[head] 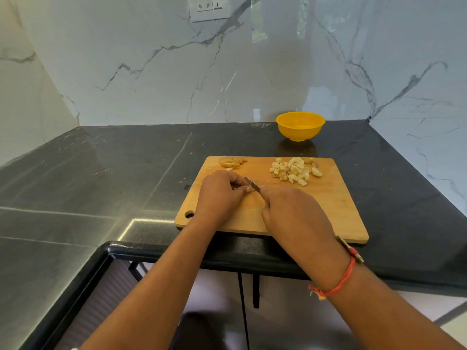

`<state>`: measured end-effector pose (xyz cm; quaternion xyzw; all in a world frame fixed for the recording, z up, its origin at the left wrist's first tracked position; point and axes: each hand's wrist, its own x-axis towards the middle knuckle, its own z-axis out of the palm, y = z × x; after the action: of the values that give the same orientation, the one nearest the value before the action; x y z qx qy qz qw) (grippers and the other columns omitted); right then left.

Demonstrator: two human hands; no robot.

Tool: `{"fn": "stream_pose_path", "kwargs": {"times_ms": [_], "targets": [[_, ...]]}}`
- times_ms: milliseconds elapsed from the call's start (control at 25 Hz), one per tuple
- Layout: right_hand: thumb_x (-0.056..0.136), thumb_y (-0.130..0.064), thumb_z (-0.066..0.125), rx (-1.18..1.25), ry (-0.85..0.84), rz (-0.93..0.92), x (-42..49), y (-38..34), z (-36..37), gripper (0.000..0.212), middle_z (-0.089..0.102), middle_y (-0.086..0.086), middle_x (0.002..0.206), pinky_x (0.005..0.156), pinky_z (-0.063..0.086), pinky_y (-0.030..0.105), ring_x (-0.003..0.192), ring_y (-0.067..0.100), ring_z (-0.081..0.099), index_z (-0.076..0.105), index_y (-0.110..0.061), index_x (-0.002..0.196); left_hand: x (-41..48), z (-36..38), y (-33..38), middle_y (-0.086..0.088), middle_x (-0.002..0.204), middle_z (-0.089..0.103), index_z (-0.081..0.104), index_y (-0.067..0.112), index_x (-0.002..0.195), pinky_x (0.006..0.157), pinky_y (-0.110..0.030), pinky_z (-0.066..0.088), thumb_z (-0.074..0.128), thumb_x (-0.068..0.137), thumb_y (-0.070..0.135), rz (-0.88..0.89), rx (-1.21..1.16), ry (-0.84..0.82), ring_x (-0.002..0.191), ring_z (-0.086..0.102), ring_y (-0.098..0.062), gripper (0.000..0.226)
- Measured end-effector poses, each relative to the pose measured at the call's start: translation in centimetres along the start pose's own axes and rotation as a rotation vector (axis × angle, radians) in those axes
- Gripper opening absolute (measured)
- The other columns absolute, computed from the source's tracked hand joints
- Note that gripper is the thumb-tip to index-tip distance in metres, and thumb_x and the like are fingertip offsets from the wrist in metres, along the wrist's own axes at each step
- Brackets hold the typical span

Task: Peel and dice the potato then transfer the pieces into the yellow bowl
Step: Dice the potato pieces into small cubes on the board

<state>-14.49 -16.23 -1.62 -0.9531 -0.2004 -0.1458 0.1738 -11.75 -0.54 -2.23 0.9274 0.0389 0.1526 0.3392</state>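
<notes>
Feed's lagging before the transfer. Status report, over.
Right hand grips knife; left hand curled beside it, anything under it hidden. Diced potato piled on cutting board. Yellow bowl looks empty, path unobstructed.

No words, brand names or numbers can be read anywhere. The only sign is a short dark upright stroke on the rocker switch (217, 5) of the white socket plate (202, 11), set in the marble wall (151, 59) above the far edge of the bench (126, 160). It is too small to tell whether it is a letter, a digit or a plain marking.
</notes>
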Motion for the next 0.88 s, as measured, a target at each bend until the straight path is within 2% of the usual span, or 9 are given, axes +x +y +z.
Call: {"fn": "stream_pose_path", "kwargs": {"times_ms": [120, 240, 320, 440, 600, 880], "targets": [[0.103, -0.020, 0.038, -0.022, -0.037, -0.013, -0.6, 0.2, 0.2, 0.047, 0.058, -0.001, 0.096, 0.073, 0.053, 0.035, 0.087, 0.019, 0.061, 0.042, -0.032, 0.149, 0.0, 0.2, 0.0, 0.012, 0.087, 0.070, 0.077, 0.024, 0.093, 0.072, -0.014, 0.044, 0.073, 0.089, 0.027, -0.002, -0.005, 0.011, 0.081, 0.060, -0.002, 0.007], [0.104, -0.022, 0.037, -0.048, -0.087, -0.010, -2.6, 0.9, -0.6, 0.052, 0.045, -0.004, 0.088, 0.065, 0.047, 0.032, 0.079, 0.017, 0.053, 0.030, -0.034, 0.154, -0.1, 0.2, 0.1, 0.013, 0.086, 0.068, 0.075, 0.024, 0.092, 0.069, -0.012, 0.043, 0.073, 0.088, 0.029, -0.001, 0.000, 0.019, 0.080, 0.059, -0.001, 0.006], [0.105, -0.026, 0.035, -0.042, -0.107, 0.003, -3.8, 1.1, -1.6, 0.051, 0.044, -0.005, 0.087, 0.064, 0.045, 0.030, 0.078, 0.014, 0.051, 0.027, -0.036, 0.154, 0.0, 0.2, 0.0, 0.013, 0.086, 0.068, 0.075, 0.024, 0.091, 0.068, -0.011, 0.042, 0.074, 0.088, 0.029, 0.006, 0.004, 0.018, 0.080, 0.059, -0.002, 0.006], [0.105, -0.029, 0.035, -0.052, -0.098, 0.011, -4.4, 1.2, -2.9, 0.050, 0.044, -0.007, 0.084, 0.062, 0.042, 0.027, 0.075, 0.012, 0.051, 0.030, -0.038, 0.154, 0.0, -0.1, -0.2, 0.012, 0.088, 0.069, 0.075, 0.024, 0.093, 0.072, -0.013, 0.043, 0.074, 0.088, 0.028, 0.004, -0.018, -0.004, 0.083, 0.059, -0.002, 0.007], [0.103, -0.031, 0.039, -0.057, -0.009, 0.002, -3.7, 0.7, -3.7, 0.048, 0.054, -0.006, 0.089, 0.070, 0.052, 0.028, 0.077, 0.012, 0.055, 0.038, -0.036, 0.151, 0.1, -0.5, -0.3, 0.011, 0.094, 0.069, 0.075, 0.025, 0.098, 0.084, -0.019, 0.046, 0.072, 0.090, 0.026, -0.007, -0.022, -0.049, 0.090, 0.060, -0.003, 0.009], [0.102, -0.029, 0.041, -0.027, -0.013, 0.004, -1.9, -0.7, -1.5, 0.047, 0.060, -0.003, 0.101, 0.075, 0.052, 0.031, 0.088, 0.016, 0.059, 0.042, -0.035, 0.149, 0.3, -0.5, -0.5, 0.013, 0.084, 0.068, 0.078, 0.022, 0.094, 0.066, -0.011, 0.040, 0.071, 0.089, 0.024, -0.047, -0.039, -0.046, 0.077, 0.057, -0.002, 0.008]]}}
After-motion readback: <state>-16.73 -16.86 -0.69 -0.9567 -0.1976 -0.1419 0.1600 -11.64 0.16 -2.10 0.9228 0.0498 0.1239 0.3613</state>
